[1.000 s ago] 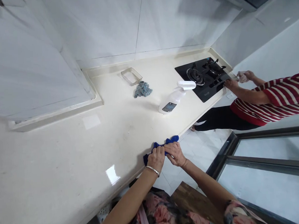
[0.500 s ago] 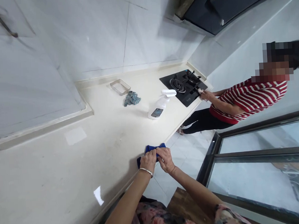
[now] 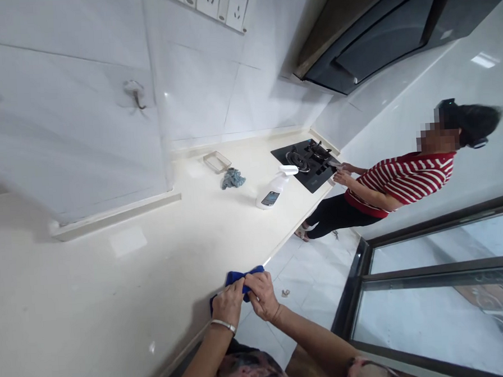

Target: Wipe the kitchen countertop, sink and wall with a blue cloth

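A bunched dark blue cloth (image 3: 235, 277) lies at the front edge of the cream counter (image 3: 163, 272). My left hand (image 3: 229, 303), with a silver bracelet at the wrist, is closed on the cloth's near side. Close against it, my right hand (image 3: 262, 293) grips the cloth's other side, its fingers curled over the fabric. Part of the cloth is hidden beneath both hands. Farther along the counter stands a white spray bottle (image 3: 272, 192) with a dark label. Behind that, a crumpled grey-blue rag (image 3: 233, 179) sits beside a shallow clear rectangular dish (image 3: 217, 162).
At the counter's far end is a black gas hob (image 3: 307, 166) beneath a dark range hood (image 3: 378, 41). A co-worker in a red striped top (image 3: 406, 177) stands there, hands at the hob's edge. A wall corner (image 3: 118, 218) juts onto the counter; a glass door (image 3: 441, 268) is at right.
My view has shifted, bringing wall sockets into sight. Both hands stay on the blue cloth, now lower and farther left in the picture. The co-worker's hands have come together above the hob's edge.
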A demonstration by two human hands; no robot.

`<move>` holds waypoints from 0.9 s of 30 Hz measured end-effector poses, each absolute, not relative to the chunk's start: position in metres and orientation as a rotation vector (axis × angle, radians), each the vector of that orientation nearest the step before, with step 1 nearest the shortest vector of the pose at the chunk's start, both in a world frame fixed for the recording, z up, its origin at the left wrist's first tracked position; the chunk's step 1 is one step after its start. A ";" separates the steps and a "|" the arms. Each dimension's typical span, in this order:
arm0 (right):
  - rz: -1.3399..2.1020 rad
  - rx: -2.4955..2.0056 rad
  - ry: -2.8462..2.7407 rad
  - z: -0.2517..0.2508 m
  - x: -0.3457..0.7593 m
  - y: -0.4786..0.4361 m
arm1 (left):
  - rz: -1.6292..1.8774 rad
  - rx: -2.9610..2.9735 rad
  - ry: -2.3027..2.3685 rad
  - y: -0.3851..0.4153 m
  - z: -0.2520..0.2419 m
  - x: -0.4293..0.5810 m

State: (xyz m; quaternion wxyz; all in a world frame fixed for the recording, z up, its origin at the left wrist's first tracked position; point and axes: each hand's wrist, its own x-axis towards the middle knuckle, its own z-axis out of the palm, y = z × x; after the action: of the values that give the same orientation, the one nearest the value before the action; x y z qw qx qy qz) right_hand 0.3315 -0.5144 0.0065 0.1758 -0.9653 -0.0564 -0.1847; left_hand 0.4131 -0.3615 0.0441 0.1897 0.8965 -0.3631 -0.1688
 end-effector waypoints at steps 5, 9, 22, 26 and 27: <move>-0.495 -2.709 -0.270 0.006 0.323 -0.460 | -0.466 2.541 -0.940 -0.297 0.042 0.396; -0.468 -2.615 -0.375 0.008 0.316 -0.412 | -0.508 2.566 -0.844 -0.239 0.050 0.378; -0.327 -2.498 -0.699 0.008 0.321 -0.286 | -0.407 2.636 -0.477 -0.097 0.053 0.335; -0.343 -2.433 -0.800 0.005 0.327 -0.251 | -0.287 2.674 -0.394 -0.057 0.039 0.319; -0.324 -2.435 -0.831 0.005 0.328 -0.243 | -0.256 2.676 -0.374 -0.048 0.035 0.315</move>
State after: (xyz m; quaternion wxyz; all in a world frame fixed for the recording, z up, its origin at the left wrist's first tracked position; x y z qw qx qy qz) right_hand 0.3279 -0.2433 0.0046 0.2710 -0.9039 -0.3084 -0.1202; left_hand 0.3148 -0.0481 0.0351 0.2121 0.9635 -0.1348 -0.0922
